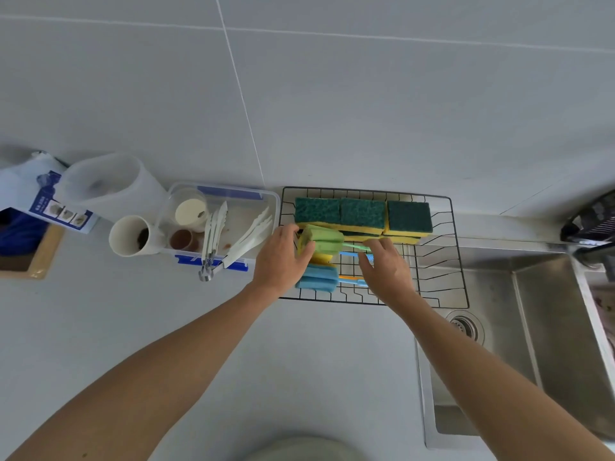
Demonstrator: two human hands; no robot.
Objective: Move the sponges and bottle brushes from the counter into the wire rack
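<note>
Head view: left hand (283, 257) grips green brush (321, 240) by its foam head, over wire rack (442, 261) on bench (166, 327). Right hand (386, 264) pinches its handle. Blue brush (316, 277) lies in rack w/ sponges (362, 216) along back.

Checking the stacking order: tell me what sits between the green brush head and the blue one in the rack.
In the head view, a yellow brush head shows between the green brush head and the blue brush head, by the left hand.
</note>
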